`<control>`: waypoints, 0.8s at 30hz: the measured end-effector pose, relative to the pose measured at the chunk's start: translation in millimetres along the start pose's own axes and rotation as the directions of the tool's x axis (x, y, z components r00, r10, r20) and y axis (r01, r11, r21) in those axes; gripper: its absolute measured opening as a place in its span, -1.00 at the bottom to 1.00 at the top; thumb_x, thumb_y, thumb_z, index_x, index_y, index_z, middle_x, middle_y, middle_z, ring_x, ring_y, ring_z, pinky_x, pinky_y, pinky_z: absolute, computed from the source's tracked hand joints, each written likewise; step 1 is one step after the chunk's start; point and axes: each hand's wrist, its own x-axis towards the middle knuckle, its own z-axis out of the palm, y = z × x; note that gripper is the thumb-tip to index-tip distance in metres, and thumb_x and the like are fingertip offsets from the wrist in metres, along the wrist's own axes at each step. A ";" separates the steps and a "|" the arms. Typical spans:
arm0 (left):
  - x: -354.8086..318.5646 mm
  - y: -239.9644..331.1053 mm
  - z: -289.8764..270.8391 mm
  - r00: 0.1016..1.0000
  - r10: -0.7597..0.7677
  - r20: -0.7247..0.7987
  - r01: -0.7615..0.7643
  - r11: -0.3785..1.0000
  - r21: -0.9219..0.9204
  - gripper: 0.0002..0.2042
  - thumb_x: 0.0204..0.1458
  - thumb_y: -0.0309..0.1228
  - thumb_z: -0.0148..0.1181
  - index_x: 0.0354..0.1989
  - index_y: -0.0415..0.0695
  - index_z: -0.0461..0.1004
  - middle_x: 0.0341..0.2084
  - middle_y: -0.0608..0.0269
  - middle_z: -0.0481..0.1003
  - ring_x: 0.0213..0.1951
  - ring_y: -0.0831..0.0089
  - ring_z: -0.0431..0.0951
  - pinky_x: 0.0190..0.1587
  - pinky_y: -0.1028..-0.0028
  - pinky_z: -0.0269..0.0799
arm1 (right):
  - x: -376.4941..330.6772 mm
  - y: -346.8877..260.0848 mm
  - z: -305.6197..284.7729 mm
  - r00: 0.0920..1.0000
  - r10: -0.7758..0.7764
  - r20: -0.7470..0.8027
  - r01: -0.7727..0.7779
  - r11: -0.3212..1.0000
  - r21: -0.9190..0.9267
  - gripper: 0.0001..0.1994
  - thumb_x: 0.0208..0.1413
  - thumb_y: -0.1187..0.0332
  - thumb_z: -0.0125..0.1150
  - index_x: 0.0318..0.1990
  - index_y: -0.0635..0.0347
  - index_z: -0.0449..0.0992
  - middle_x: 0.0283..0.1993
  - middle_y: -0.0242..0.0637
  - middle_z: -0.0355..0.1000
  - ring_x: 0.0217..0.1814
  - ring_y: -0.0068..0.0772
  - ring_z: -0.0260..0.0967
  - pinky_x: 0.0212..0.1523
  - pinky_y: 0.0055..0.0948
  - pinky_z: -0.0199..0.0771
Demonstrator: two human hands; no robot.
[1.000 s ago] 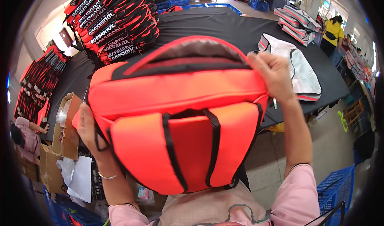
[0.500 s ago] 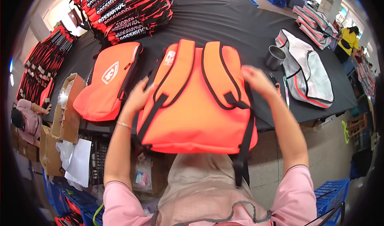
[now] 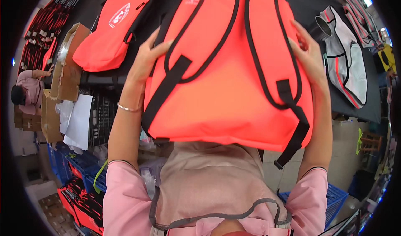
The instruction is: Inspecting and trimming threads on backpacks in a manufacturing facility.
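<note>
A bright orange-red backpack with black-edged shoulder straps is raised close in front of me, its strap side toward me. My left hand grips its left side, thumb on the front and the other fingers hidden behind the edge. On the opposite side my right hand clasps the upper right edge, fingers bent against the fabric. A black webbing strap hangs from the lower right corner. Left of the backpack lies another orange-red bag with a white emblem.
A black-covered table bears a metal cup and a grey-white bag at the right. Cardboard boxes and a person are at the left. Blue crates stand low on both sides.
The backpack has come up closer and looks larger. My right hand has closed in on its right edge; my left stays at the left side. The view has tilted downward.
</note>
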 end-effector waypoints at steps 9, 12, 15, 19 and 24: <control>54.6 -80.5 -26.1 0.989 0.080 -0.127 -0.011 0.883 0.470 -0.18 -0.13 -0.34 0.44 0.34 -0.27 0.20 0.12 -0.11 0.46 0.12 0.30 0.49 0.22 0.45 0.31 | 4.4 105.8 58.7 0.994 0.106 -0.022 -0.080 0.583 -0.808 -0.21 -0.01 0.13 0.36 0.41 -0.29 0.14 0.51 -0.06 -0.08 0.37 0.36 0.01 0.32 0.23 0.07; 54.9 -90.4 -34.7 0.985 0.117 -0.127 -0.021 0.810 0.586 -0.19 -0.14 -0.27 0.42 0.36 -0.16 0.21 0.19 -0.19 0.37 0.21 0.14 0.41 0.26 0.37 0.28 | 1.5 107.7 51.1 0.999 0.048 0.001 -0.031 0.659 -0.751 -0.19 -0.01 0.07 0.36 0.41 -0.41 0.10 0.53 -0.08 -0.17 0.38 0.49 -0.11 0.27 0.35 0.08; 49.4 -74.9 -6.8 0.963 0.197 -0.185 0.079 0.451 0.889 -0.19 -0.15 -0.17 0.43 0.35 -0.06 0.25 0.32 -0.29 0.13 0.35 -0.08 0.18 0.32 0.21 0.20 | -8.6 102.4 26.2 0.997 0.063 0.034 -0.017 0.670 -0.742 -0.36 0.03 0.12 0.35 0.31 -0.11 0.32 0.46 -0.01 0.04 0.34 0.39 0.04 0.27 0.21 0.15; 20.3 -70.2 -29.0 0.971 0.228 -0.071 -0.074 0.572 0.817 -0.23 -0.06 -0.19 0.37 0.36 -0.07 0.19 0.30 -0.22 0.19 0.36 -0.01 0.17 0.33 0.23 0.18 | -40.1 -19.0 40.7 0.962 -0.269 -0.047 0.236 0.906 -0.352 -0.60 0.07 0.34 0.31 0.08 0.20 0.50 0.19 -0.06 0.40 0.26 0.14 0.25 0.26 0.01 0.21; 19.4 -71.2 -14.8 0.986 0.144 -0.081 -0.052 0.737 0.674 -0.19 -0.03 -0.39 0.31 0.43 -0.08 0.05 0.29 -0.14 0.25 0.31 0.04 0.28 0.34 0.30 0.18 | -117.9 -2.9 132.2 0.803 -0.294 0.518 0.584 0.558 -0.589 -0.48 0.18 0.03 0.14 0.20 0.13 0.43 0.33 -0.04 0.24 0.43 0.01 0.08 0.30 0.34 0.01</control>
